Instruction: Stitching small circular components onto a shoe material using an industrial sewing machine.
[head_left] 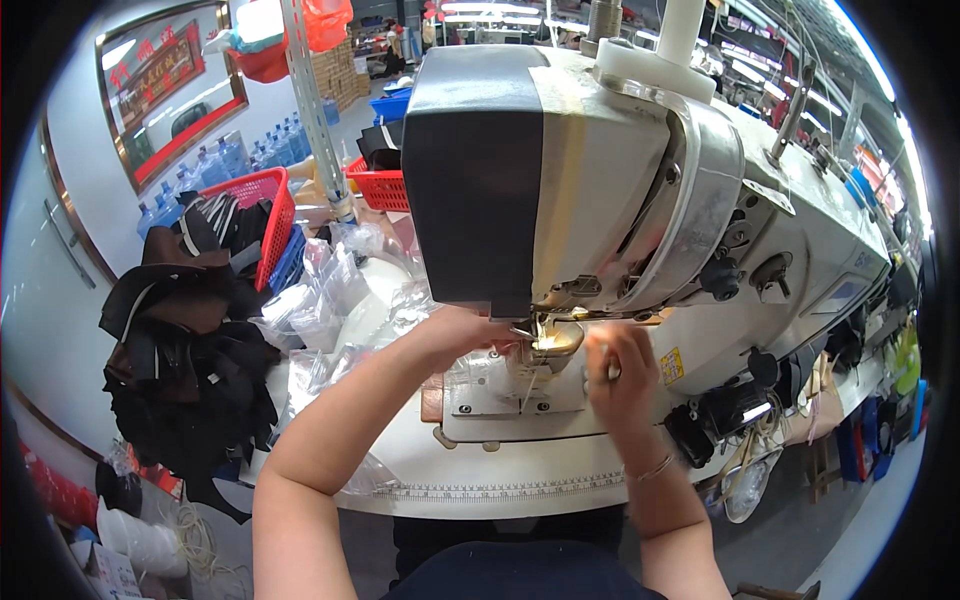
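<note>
A white post-bed sewing machine [610, 190] with a dark cover on its head fills the middle. My left hand [462, 332] reaches in from the left to the lit needle area [550, 338], its fingertips pressed together beside the metal parts there. The machine's head partly hides those fingers, and what they pinch cannot be made out. To the right of the needle, my right hand [622, 372] is raised with curled fingers, slightly smeared by motion. Something small and pale shows at its fingers, too unclear to name.
Black and brown cut pieces [185, 350] hang in a heap at the left, beside a red plastic basket [272, 215]. Clear plastic bags [335, 275] lie on the white table [480, 498], which has a ruler along its front edge. A black motor-like box [735, 410] sits at the right.
</note>
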